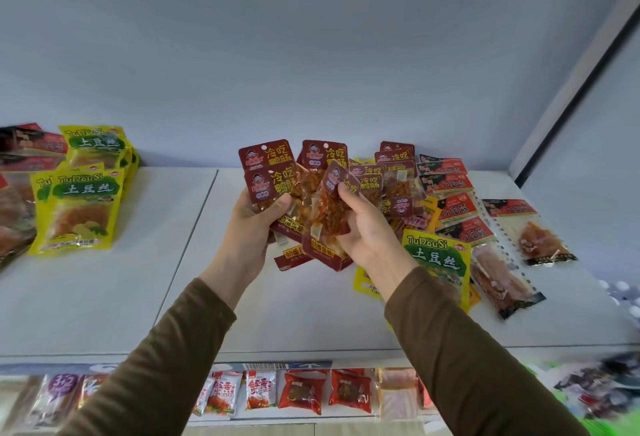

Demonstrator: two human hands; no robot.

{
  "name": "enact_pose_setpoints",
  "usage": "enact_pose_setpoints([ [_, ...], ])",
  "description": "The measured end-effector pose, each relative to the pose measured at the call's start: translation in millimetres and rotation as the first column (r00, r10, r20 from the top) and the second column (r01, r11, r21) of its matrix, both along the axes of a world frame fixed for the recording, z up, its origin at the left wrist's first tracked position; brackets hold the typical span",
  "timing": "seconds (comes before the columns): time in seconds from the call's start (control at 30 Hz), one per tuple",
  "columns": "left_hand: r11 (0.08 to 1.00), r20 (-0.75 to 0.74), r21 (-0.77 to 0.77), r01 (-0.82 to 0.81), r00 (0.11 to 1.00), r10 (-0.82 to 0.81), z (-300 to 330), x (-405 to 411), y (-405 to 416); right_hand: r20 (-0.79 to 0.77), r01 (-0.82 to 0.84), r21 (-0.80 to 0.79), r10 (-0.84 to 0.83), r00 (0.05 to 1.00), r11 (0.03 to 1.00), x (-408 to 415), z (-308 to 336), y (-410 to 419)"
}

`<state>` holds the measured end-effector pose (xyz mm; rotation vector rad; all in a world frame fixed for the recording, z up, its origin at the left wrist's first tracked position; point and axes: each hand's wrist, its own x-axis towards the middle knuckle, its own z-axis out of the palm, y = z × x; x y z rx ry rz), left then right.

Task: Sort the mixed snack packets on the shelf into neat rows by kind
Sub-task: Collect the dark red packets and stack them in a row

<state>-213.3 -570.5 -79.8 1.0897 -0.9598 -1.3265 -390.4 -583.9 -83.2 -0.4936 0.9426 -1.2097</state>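
At the far left of the white shelf [104,297], dark red packets [24,155] lie half out of view, and just beside them yellow potato-strip packets [83,207] stand in an overlapping row. In the middle, above bare shelf, the left hand [258,217] grips a fanned bunch of dark red duck-intestine packets [273,172], thumb pressed across their fronts and fingers curled behind. Touching that bunch, the right hand [367,224] pinches one more packet of the same kind [332,207] between thumb and fingers, tilted against the others. Both arms wear brown sleeves [467,349]. Behind and right of the hands sits a mixed heap: more duck-intestine packets [381,176], a yellow potato-strip packet [436,255] lying flat, and red-and-black gluten packets [450,189] spread out toward the right edge, some with clear windows showing orange contents. Below the shelf's front edge, a lower row of small packets [301,392] shows.
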Motion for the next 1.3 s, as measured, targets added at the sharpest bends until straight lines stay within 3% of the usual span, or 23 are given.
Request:
enact_pose_setpoints([
  [0.33, 0.992, -0.141, 0.112, -0.057, 0.987, 0.073, 5, -3, 5, 0.078, 0.052, -0.018, -0.051, 0.996, 0.998, 6, 0, -5],
  [0.53, 0.978, -0.054, 0.154, -0.142, 0.987, 0.152, 11, 3, 3, 0.114, 0.007, -0.06, 0.0, 0.994, 0.998, 4, 0, -5],
  [0.77, 0.95, -0.014, 0.21, -0.229, 0.971, 0.237, 20, 4, -6, -0.048, -0.076, -0.138, 0.07, 0.996, 0.987, 14, 2, -7],
  [0.93, 0.945, -0.053, 0.302, -0.122, 0.988, 0.145, 24, -2, -10, -0.268, -0.033, -0.218, -0.027, 0.963, 0.975, 25, 2, -12],
  [1.1, 0.993, 0.048, 0.12, 0.019, 0.999, -0.025, 15, -3, 1, -0.375, -0.007, -0.256, -0.093, 0.922, 0.967, 40, 1, -13],
  [1.23, 0.995, 0.096, 0.091, -0.039, 0.995, 0.03, 4, 0, 0, -0.378, -0.059, -0.199, -0.021, 0.925, 0.978, 63, -2, -9],
  [1.3, 0.993, 0.048, 0.096, -0.061, 0.997, 0.057, 0, 8, 0, -0.35, -0.075, -0.159, 0.014, 0.937, 0.984, 67, 1, -7],
])
